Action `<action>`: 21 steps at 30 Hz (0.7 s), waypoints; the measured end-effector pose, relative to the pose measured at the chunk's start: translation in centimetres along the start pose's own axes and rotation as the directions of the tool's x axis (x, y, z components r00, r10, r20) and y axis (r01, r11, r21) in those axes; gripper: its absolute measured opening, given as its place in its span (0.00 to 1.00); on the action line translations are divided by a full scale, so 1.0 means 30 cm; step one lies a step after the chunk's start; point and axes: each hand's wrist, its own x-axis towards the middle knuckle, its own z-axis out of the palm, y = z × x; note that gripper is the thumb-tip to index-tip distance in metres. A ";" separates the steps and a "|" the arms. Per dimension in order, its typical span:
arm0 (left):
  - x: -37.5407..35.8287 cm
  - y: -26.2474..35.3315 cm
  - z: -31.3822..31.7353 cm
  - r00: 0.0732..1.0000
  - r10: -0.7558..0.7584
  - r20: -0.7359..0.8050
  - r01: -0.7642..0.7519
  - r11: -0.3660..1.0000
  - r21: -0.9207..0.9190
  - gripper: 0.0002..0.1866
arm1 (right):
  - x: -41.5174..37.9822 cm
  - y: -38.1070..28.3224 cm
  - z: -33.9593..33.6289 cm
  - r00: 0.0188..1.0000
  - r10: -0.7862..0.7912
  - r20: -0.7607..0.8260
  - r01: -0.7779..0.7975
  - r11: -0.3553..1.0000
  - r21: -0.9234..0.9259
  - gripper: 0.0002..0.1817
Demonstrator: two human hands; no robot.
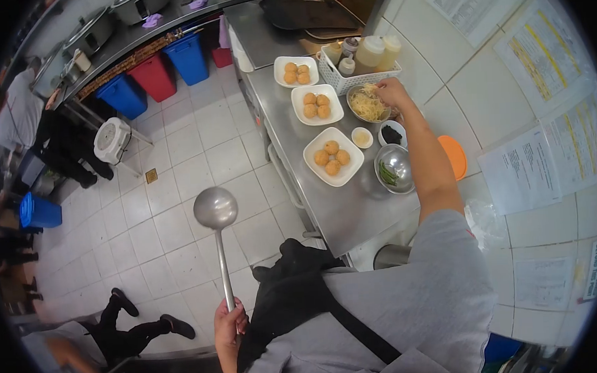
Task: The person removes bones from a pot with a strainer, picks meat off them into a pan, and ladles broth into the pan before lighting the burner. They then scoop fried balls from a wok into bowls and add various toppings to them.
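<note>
My left hand (231, 318) is wrapped around the handle of a metal ladle (216, 210), its bowl raised over the floor. At the counter, the fingers of my right hand (393, 94) are closed on thin yellowish noodles (367, 104) in a round metal bowl. Three white square bowls stand in a row to the left, the nearest one (333, 172) holding several round golden balls (332, 157). By my right forearm are a small cup of pale contents (361, 138), a white bowl of dark pieces (392, 135) and a metal bowl with green pieces (395, 166).
A white basket (337, 80) of squeeze bottles stands against the tiled wall. Dark trays (310, 16) lie at the counter's far end. An orange lid (453, 157) is by the wall. Across the aisle are a white stool (113, 140), coloured bins (152, 78) and other people.
</note>
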 end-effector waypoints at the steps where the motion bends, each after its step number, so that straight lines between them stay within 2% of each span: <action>1: -0.004 0.022 0.015 1.000 -0.008 0.009 0.008 1.000 0.009 0.05 | -0.023 -0.034 0.011 0.996 0.085 0.026 -0.088 0.978 0.189 0.10; 2: -0.001 0.030 0.018 0.999 -0.029 0.032 0.030 0.999 -0.031 0.06 | -0.056 -0.082 0.022 0.997 0.064 0.042 -0.070 0.980 0.187 0.10; 3: 0.005 0.042 0.026 1.000 -0.023 0.013 0.023 0.998 -0.053 0.06 | -0.101 -0.143 0.020 0.995 -0.012 0.097 -0.017 0.956 0.293 0.11; 4: 0.011 0.057 0.032 0.997 -0.029 0.072 0.031 0.999 -0.025 0.06 | -0.146 -0.208 0.024 0.984 -0.094 0.151 0.026 0.917 0.398 0.12; 5: 0.015 0.073 0.037 0.991 -0.036 0.127 0.036 0.999 0.002 0.06 | -0.186 -0.275 0.043 0.977 -0.120 0.177 0.041 0.917 0.398 0.12; 7: 0.023 0.097 0.063 0.984 -0.046 0.174 0.047 0.999 -0.002 0.06 | -0.285 -0.417 0.124 0.919 -0.275 0.282 0.038 0.775 0.631 0.11; 8: 0.020 0.120 0.084 0.982 -0.055 0.179 0.054 0.998 0.012 0.06 | -0.343 -0.500 0.168 0.900 -0.304 0.313 0.040 0.772 0.634 0.11; 10: 0.013 0.149 0.099 0.985 -0.065 0.160 0.064 0.998 0.007 0.06 | -0.478 -0.653 0.272 0.821 -0.462 0.335 0.154 0.745 0.649 0.11; 12: 0.023 0.163 0.098 0.957 -0.085 0.278 0.082 0.996 0.022 0.06 | -0.579 -0.761 0.417 0.764 -0.534 0.363 0.350 0.815 0.462 0.08; 14: 0.011 0.167 0.094 0.951 -0.091 0.296 0.093 0.996 0.009 0.06 | -0.635 -0.802 0.576 0.610 -0.760 0.225 0.703 0.650 0.289 0.10; 17: -0.008 0.175 0.076 0.940 -0.092 0.329 0.095 0.995 0.007 0.06 | -0.685 -0.846 0.687 0.632 -0.755 0.178 0.733 0.656 0.179 0.10; 18: -0.016 0.174 0.067 0.938 -0.089 0.335 0.093 0.996 0.006 0.06 | -0.701 -0.863 0.687 0.645 -0.744 0.175 0.717 0.668 0.197 0.10; 21: -0.044 0.176 0.048 0.956 -0.067 0.286 0.058 0.997 0.041 0.07 | -0.718 -0.876 0.728 0.598 -0.770 0.224 0.759 0.633 0.153 0.10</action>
